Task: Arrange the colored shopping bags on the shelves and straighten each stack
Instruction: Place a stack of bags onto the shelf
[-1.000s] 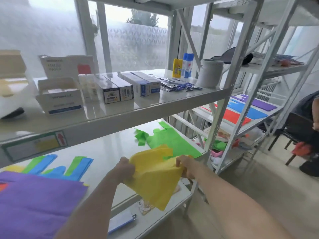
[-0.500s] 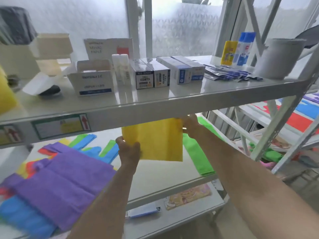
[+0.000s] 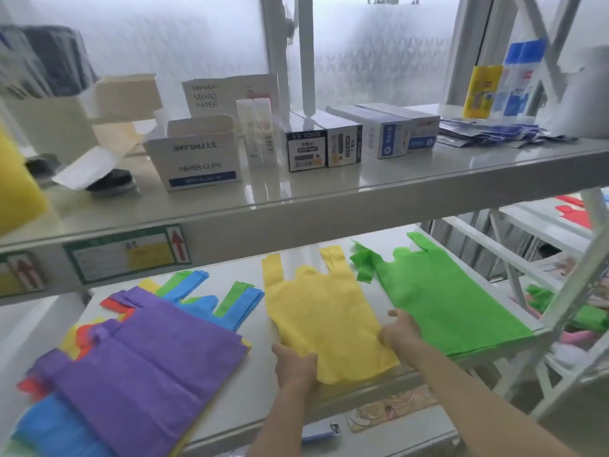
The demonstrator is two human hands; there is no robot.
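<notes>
Head view: glossy white middle shelf, frosted window beyond. Left hand and right hand pinching near corners of flat yellow fabric shopping bag, between purple-topped mixed stack and green stack.

Looks like a stockroom or small stationery shop. White metal shelving before a frosted window; at 12 o'clock, boxed stationery, a paper clips carton, a memo paper pack. At 7 o'clock, coloured shopping bags stacked flat; at 9 o'clock, a shelf label.
</notes>
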